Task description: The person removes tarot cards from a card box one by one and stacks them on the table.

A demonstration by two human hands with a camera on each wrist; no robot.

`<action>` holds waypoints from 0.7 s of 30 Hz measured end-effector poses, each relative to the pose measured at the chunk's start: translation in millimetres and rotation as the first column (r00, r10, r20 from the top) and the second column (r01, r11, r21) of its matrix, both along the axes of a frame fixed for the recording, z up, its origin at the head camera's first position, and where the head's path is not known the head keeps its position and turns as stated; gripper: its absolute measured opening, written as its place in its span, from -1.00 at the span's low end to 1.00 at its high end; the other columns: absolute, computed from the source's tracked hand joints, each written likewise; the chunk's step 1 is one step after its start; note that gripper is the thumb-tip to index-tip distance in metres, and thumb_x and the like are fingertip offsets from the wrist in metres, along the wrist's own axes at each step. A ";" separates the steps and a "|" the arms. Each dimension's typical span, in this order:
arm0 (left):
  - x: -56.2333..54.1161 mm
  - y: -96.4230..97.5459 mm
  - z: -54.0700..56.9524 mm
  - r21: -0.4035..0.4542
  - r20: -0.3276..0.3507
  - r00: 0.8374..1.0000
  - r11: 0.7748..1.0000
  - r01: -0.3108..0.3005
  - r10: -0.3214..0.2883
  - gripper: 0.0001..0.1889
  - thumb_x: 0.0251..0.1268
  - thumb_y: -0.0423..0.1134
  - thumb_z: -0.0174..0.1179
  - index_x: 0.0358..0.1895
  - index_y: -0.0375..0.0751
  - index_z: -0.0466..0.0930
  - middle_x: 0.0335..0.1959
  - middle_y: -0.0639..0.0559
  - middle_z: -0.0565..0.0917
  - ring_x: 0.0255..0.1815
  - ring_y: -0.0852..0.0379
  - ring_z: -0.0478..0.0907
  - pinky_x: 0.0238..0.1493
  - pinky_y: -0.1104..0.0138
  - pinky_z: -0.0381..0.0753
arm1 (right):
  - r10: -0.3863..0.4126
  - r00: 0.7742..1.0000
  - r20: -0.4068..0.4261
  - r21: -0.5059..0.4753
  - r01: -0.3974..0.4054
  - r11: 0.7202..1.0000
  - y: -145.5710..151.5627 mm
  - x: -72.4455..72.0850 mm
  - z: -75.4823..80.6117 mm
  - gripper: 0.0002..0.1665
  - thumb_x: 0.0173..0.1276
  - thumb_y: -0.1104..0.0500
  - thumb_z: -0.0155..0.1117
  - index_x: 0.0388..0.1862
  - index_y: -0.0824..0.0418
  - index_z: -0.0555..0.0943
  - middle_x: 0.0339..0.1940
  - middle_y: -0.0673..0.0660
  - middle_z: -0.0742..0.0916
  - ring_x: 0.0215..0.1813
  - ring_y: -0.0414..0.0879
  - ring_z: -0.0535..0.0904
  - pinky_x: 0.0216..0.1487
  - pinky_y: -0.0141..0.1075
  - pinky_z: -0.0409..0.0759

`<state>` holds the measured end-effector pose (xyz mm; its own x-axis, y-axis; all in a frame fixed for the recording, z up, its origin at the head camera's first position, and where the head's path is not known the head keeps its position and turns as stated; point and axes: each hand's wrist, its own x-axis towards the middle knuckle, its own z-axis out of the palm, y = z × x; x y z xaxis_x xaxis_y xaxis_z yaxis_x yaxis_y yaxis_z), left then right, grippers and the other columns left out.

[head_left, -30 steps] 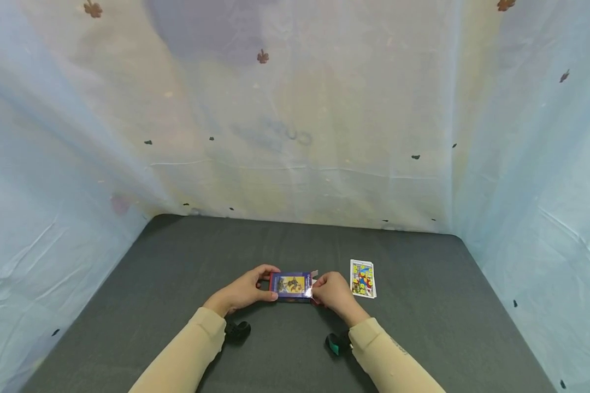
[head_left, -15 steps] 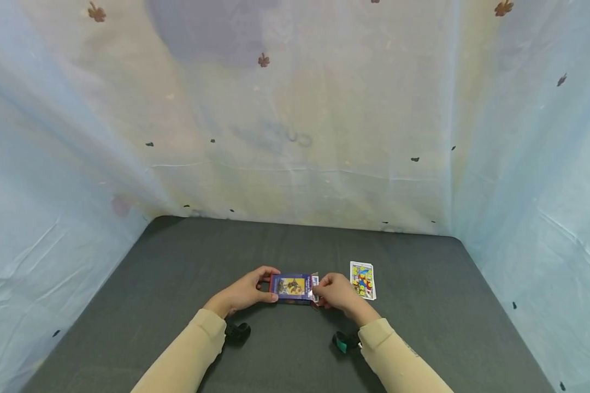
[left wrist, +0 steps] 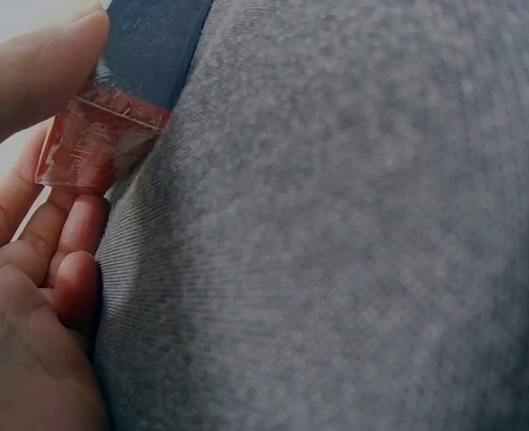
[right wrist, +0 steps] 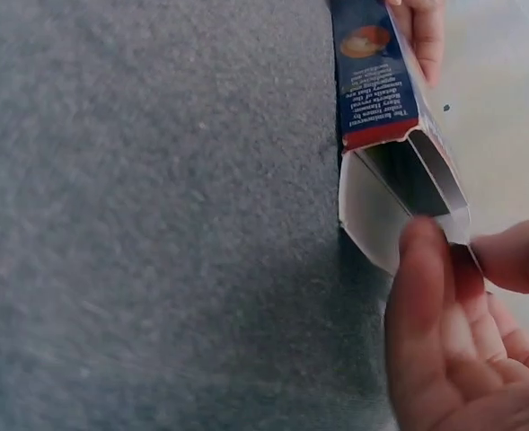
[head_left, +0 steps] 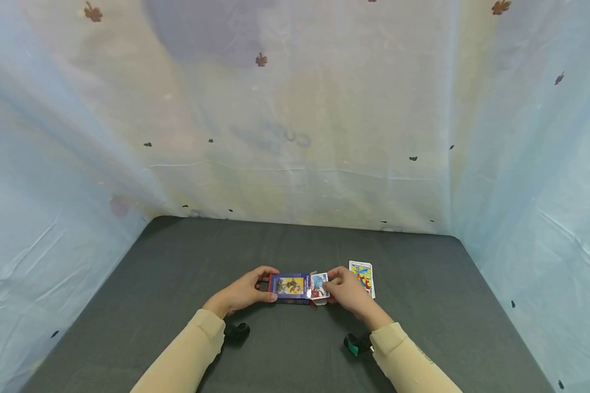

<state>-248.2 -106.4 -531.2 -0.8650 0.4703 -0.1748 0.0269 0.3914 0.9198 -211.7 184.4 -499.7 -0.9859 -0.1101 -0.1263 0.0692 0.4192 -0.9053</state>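
Note:
A blue card box (head_left: 289, 286) with a yellow picture lies flat on the table. My left hand (head_left: 241, 291) grips its left end between thumb and fingers; the left wrist view shows the clear-wrapped red box end (left wrist: 107, 135) by the fingertips. From the opposite end a card (head_left: 317, 285) with a blue-and-red picture sticks partly out, pinched by my right hand (head_left: 350, 295). In the right wrist view, the box's mouth stands open with a white flap (right wrist: 372, 202) folded out, and the right fingers (right wrist: 421, 278) are at it. How many cards are pinched cannot be told.
A small stack of cards (head_left: 364, 274), colourful card on top, lies just beyond the right hand, which partly covers it. The dark grey table (head_left: 201, 245) is bordered by pale hanging sheets (head_left: 295, 180) behind and at both sides.
My right hand has moved to the right, drawing the card partly out of the box. Its picture now shows. The left hand and the box have stayed nearly in place.

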 end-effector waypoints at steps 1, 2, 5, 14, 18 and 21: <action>-0.2 0.1 -0.2 0.002 0.003 1.000 1.000 -0.004 0.004 -0.29 0.04 -0.05 0.46 0.31 0.06 0.37 0.18 0.00 0.43 0.14 0.01 0.37 0.14 0.03 0.35 | -0.006 1.000 0.004 -0.041 0.006 0.999 0.1 0.5 -0.4 -0.67 0.35 0.31 0.20 0.05 0.37 0.44 -0.36 0.18 0.65 -0.40 0.00 0.60 -0.34 -0.12 0.61; -0.5 0.0 -0.5 0.003 0.004 1.000 1.000 -0.004 0.004 -0.29 0.04 -0.06 0.46 0.31 0.05 0.37 0.18 0.00 0.43 0.14 0.01 0.38 0.14 0.03 0.36 | -0.010 1.000 0.012 -0.087 0.011 0.996 0.1 0.8 -1.0 -0.66 0.34 0.35 0.18 0.07 0.38 0.43 -0.33 0.20 0.64 -0.38 0.01 0.61 -0.32 -0.11 0.63; -0.5 0.2 -0.5 0.007 0.004 1.000 1.000 -0.004 0.004 -0.28 0.04 -0.06 0.45 0.32 0.02 0.37 0.18 -0.02 0.44 0.13 0.00 0.39 0.13 0.04 0.38 | -0.003 0.999 0.034 -0.215 0.010 0.977 -0.7 3.3 -3.0 -0.60 0.33 0.42 0.14 0.15 0.40 0.37 -0.22 0.29 0.61 -0.33 0.06 0.64 -0.27 -0.08 0.65; 0.0 0.4 1.2 0.003 0.015 1.000 1.000 -0.005 0.005 -0.26 0.00 -0.04 0.47 0.31 0.04 0.37 0.19 0.00 0.43 0.16 -0.01 0.38 0.16 0.01 0.35 | 0.106 0.993 0.049 -0.318 -0.085 0.944 -4.4 11.8 1.0 -0.31 0.30 0.43 0.25 0.34 0.39 0.18 -0.12 0.34 0.67 -0.19 0.03 0.67 -0.17 -0.12 0.63; -0.1 0.6 1.5 0.002 0.020 1.000 1.000 -0.013 0.013 -0.27 -0.02 -0.04 0.48 0.29 0.07 0.39 0.19 0.00 0.44 0.17 -0.02 0.36 0.19 -0.02 0.31 | 0.125 0.991 0.041 -0.284 -0.108 0.953 -2.7 13.0 0.7 -0.27 0.32 0.41 0.24 0.39 0.37 0.14 -0.14 0.30 0.69 -0.16 0.01 0.66 -0.15 -0.13 0.62; -0.8 0.6 0.7 -0.001 0.015 1.000 1.000 -0.012 0.012 -0.27 -0.02 -0.03 0.48 0.29 0.09 0.39 0.19 0.00 0.44 0.17 -0.02 0.37 0.19 -0.03 0.30 | 0.089 0.996 0.031 -0.258 -0.078 0.963 -0.8 13.8 0.1 -0.27 0.33 0.40 0.24 0.40 0.33 0.16 -0.13 0.28 0.70 -0.17 0.02 0.65 -0.17 -0.14 0.61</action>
